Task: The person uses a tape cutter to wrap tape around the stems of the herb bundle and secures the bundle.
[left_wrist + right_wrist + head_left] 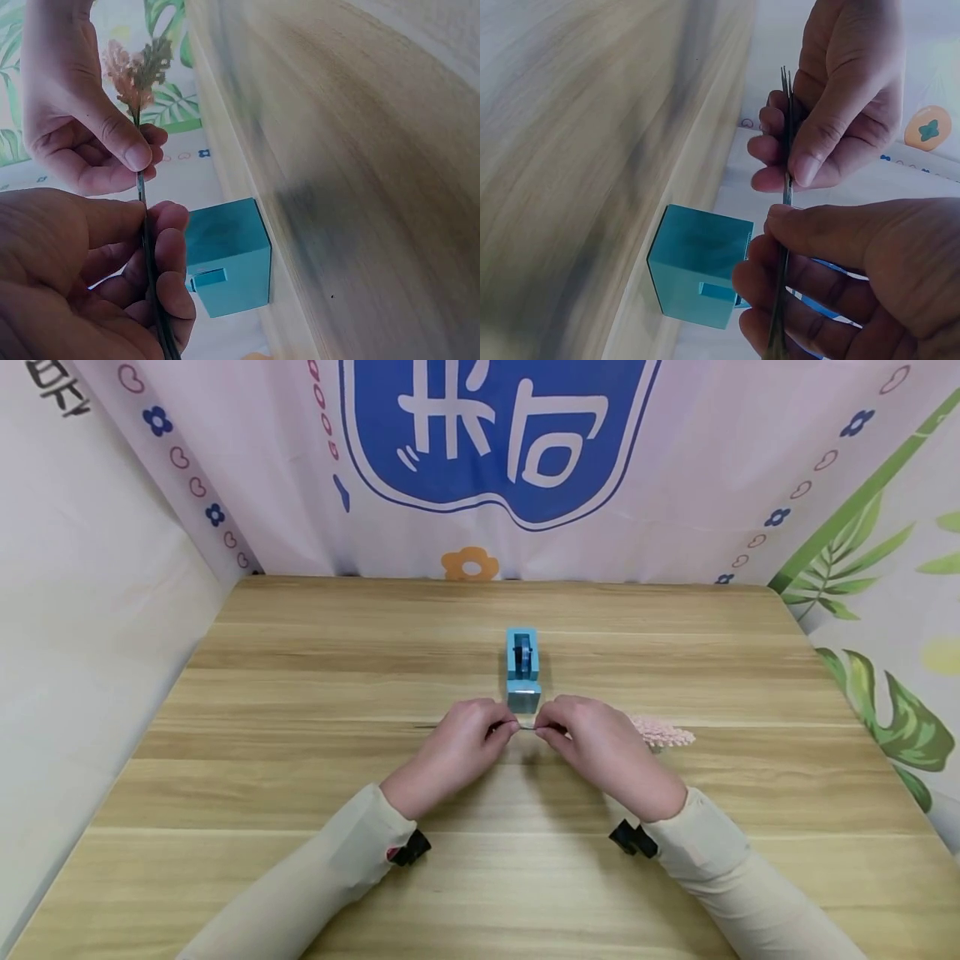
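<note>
Both hands pinch the thin dark stems of pink and grey-green flower sprigs, held level over the table. My left hand has the bare-stem side, with fingers curled along it and stem ends sticking out to the left. Nearer the blooms, my right hand grips between thumb and fingers; a pink flower head shows past it. In the short gap between the hands, a shiny band that looks like clear tape lies on the stems. Just beyond the fingertips stands a blue tape dispenser.
The wood-grain table extends on all sides of the hands. A printed curtain hangs along its back edge, and a leaf-patterned cloth is at the right. Dark wrist devices sit at both cuffs.
</note>
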Demonstrator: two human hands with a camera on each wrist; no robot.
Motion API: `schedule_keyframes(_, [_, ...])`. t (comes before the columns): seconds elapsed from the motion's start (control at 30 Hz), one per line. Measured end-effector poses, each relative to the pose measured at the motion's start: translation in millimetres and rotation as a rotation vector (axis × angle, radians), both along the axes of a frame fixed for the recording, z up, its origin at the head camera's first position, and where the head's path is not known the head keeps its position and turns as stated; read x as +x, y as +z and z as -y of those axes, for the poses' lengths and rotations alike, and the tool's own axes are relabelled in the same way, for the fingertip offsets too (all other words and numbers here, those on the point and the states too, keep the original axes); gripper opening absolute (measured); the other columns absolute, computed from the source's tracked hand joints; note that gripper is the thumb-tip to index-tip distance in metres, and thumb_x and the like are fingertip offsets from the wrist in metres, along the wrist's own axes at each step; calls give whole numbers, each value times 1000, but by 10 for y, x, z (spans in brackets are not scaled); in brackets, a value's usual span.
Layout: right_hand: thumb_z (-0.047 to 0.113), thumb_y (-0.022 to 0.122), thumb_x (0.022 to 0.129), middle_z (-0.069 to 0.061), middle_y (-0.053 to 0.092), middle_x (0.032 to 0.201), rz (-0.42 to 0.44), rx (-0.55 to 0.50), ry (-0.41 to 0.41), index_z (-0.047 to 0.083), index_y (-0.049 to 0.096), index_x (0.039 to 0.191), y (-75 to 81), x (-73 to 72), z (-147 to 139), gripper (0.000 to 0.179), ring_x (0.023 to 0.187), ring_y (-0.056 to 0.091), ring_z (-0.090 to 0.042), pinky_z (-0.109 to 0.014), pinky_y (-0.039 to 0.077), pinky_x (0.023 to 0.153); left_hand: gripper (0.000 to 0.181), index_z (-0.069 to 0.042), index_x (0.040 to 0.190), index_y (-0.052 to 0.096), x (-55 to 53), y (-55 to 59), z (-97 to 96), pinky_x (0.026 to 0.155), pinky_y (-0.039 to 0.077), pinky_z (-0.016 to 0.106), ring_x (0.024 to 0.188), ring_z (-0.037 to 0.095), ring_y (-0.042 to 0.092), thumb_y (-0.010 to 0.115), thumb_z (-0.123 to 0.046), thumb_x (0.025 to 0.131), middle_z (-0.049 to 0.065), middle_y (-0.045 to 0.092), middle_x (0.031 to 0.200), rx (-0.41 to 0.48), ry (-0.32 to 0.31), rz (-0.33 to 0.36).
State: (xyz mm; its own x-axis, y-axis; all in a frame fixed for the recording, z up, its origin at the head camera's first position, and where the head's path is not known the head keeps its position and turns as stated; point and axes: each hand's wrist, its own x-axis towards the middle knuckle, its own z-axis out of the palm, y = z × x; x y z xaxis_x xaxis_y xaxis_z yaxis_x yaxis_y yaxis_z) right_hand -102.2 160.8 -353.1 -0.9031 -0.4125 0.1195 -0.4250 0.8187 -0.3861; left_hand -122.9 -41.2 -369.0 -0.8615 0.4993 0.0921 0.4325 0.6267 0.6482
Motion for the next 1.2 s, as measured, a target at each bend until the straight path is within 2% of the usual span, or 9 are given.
schedule_keyframes(0.3, [13, 74, 98, 5, 71, 86, 5, -29, -5, 16, 73, 94, -27, -4, -3, 5, 71, 56, -7, -27, 49, 64, 11, -4, 99, 79, -3, -21, -11, 68, 50, 26, 76, 13, 57, 69, -10, 101, 5, 72, 89, 20, 9, -6])
schedule_keyframes(0.4, [14, 72, 99, 4, 71, 88, -9, -11, -5, 15, 75, 97, -27, -1, 1, 4, 72, 57, -7, -28, 51, 66, 10, -4, 99, 79, 0, -21, -10, 68, 49, 25, 76, 13, 57, 70, -9, 100, 5, 71, 89, 27, 13, -6])
schedule_keyframes(0.53, [15, 70, 101, 2, 70, 88, -24, 11, 3, 11, 78, 101, -26, -1, 7, 10, 72, 57, -8, -29, 52, 68, 9, -4, 97, 78, -5, -32, -10, 69, 49, 25, 76, 13, 57, 71, -8, 100, 5, 71, 89, 38, 11, -14])
schedule_keyframes(0.87, [15, 73, 99, 4, 70, 87, -46, -14, 12, 12, 79, 97, -56, -22, 3, 7, 70, 56, -7, -28, 50, 66, 5, -5, 96, 77, -17, -44, -20, 70, 50, 25, 78, 13, 57, 73, -7, 98, 5, 71, 89, 36, 16, -11])
schedule_keyframes(1.2, [12, 74, 98, 3, 69, 88, -32, -40, 4, 11, 77, 96, -81, -58, 7, 4, 74, 58, -7, -27, 52, 68, 15, -3, 103, 79, -56, -54, -21, 70, 53, 28, 76, 13, 60, 66, -11, 103, 5, 75, 91, -4, 8, 12])
